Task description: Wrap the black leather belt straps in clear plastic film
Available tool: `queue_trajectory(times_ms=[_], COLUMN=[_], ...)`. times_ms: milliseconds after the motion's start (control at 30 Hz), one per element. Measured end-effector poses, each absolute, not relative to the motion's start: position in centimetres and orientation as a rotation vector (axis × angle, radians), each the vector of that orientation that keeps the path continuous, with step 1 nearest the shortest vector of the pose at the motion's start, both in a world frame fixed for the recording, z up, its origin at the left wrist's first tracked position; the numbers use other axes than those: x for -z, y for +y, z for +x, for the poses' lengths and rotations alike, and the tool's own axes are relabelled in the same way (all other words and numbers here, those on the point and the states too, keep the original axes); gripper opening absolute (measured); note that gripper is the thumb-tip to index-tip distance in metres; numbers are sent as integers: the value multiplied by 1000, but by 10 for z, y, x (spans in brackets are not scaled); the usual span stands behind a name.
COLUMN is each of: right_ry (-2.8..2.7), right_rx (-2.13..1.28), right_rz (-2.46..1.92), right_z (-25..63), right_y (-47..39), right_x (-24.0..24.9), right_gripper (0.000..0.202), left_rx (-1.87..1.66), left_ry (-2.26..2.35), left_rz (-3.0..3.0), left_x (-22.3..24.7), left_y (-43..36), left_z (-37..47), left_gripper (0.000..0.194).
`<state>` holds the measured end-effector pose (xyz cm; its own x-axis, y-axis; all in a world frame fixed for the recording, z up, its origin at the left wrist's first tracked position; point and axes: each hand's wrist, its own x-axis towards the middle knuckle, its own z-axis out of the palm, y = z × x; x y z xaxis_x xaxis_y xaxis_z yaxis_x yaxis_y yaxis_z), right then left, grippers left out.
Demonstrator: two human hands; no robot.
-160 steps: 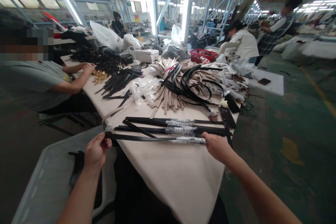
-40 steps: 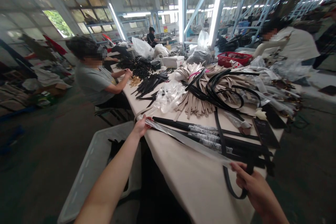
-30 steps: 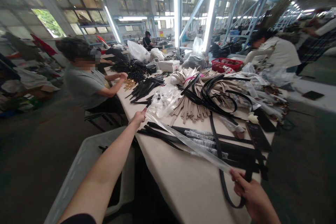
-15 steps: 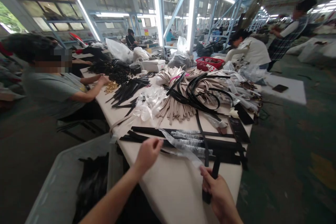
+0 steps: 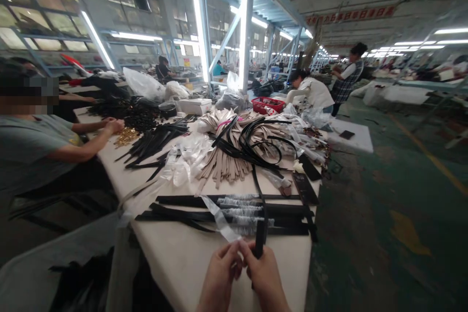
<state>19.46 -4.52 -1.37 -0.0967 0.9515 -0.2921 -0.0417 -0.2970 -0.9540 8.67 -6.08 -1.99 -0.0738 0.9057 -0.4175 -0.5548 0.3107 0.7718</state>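
My left hand (image 5: 220, 270) and my right hand (image 5: 266, 273) meet at the near part of the table, fingertips together. Both pinch the near end of a clear plastic sleeve (image 5: 221, 219), which stretches away across the table. A black strap (image 5: 260, 236) also sits in my right hand, its end standing up past the fingers. Just beyond my hands lie several black straps (image 5: 168, 210), some with crinkled clear plastic (image 5: 241, 210) bunched around them. One more black strap (image 5: 259, 187) runs crosswise over these.
Farther back are a bundle of beige straps (image 5: 223, 163), coiled black straps (image 5: 248, 148), loose plastic sleeves (image 5: 186, 156) and a red basket (image 5: 268, 105). At the left, a co-worker's hands (image 5: 114, 126) are over gold-coloured pieces (image 5: 126, 138). A bin (image 5: 120, 263) with black material stands below.
My left hand has moved right and down to my right hand and now pinches the plastic sleeve's end. The whole view has turned to the right.
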Motion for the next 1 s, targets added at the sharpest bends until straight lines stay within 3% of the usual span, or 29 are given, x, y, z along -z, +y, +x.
queue_trajectory(times_ms=[200, 433, 867, 1000], right_ry=[-1010, -1263, -1405, -1732], right_rx=[-1664, -1631, -1739, -1459], right_rz=[-1183, -1269, -1213, -1229], right_z=[206, 206, 209, 222], right_y=[-58, -69, -50, -52], right_x=[4, 4, -19, -31], right_gripper=[45, 48, 48, 30], left_rx=[-1457, -1517, -1184, -1391], left_ry=[1086, 1016, 1143, 1261], left_rz=[260, 94, 559, 480], left_x=[-8, -14, -1, -8], left_y=[-40, -27, -46, -49], left_z=[78, 77, 74, 41], left_gripper=[34, 33, 42, 45])
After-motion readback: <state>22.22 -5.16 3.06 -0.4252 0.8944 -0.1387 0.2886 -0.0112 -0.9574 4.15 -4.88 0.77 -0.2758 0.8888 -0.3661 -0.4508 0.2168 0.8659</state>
